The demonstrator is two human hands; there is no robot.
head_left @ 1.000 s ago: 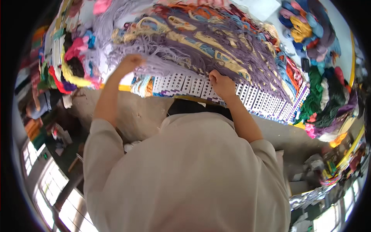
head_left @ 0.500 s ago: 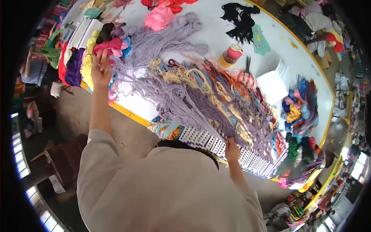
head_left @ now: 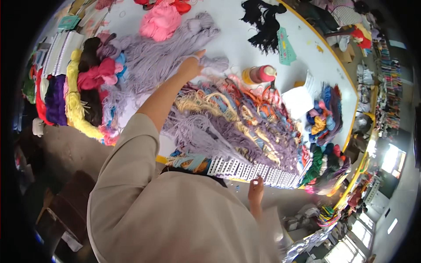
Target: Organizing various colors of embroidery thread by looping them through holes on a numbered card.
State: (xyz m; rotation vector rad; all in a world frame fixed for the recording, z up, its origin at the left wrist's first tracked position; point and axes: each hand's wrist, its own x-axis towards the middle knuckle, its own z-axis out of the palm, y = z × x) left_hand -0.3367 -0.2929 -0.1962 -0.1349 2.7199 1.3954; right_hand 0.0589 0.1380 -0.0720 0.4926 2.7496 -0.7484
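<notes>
My left hand [head_left: 191, 67] has its arm stretched across the white table. It lies on a lavender-grey yarn hank [head_left: 155, 59], closed around strands beside the hank's twisted end [head_left: 215, 64]; the fingers are partly hidden. My right hand [head_left: 255, 191] is close to my body, just off the table's near edge. Its fingers are curled with the thumb up, and what they hold, if anything, is too small to make out. Beside it runs a row of white cards with holes [head_left: 232, 169]. Loose lavender strands [head_left: 197, 133] and mixed purple, cream and orange yarns [head_left: 245, 127] lie behind these cards.
Yellow yarn [head_left: 74, 92], purple yarn [head_left: 56, 101] and pink hanks [head_left: 160, 21] lie left and far. A red-and-yellow thread cone [head_left: 259, 74], white paper [head_left: 298, 101], black yarn [head_left: 262, 26] and a green card [head_left: 286, 47] sit farther right. Multicoloured bundles [head_left: 326, 116] lie at the right.
My left hand has moved right from the pink and yellow hanks to the lavender yarn. My right hand has drawn back from the cards toward my body. The view has shifted.
</notes>
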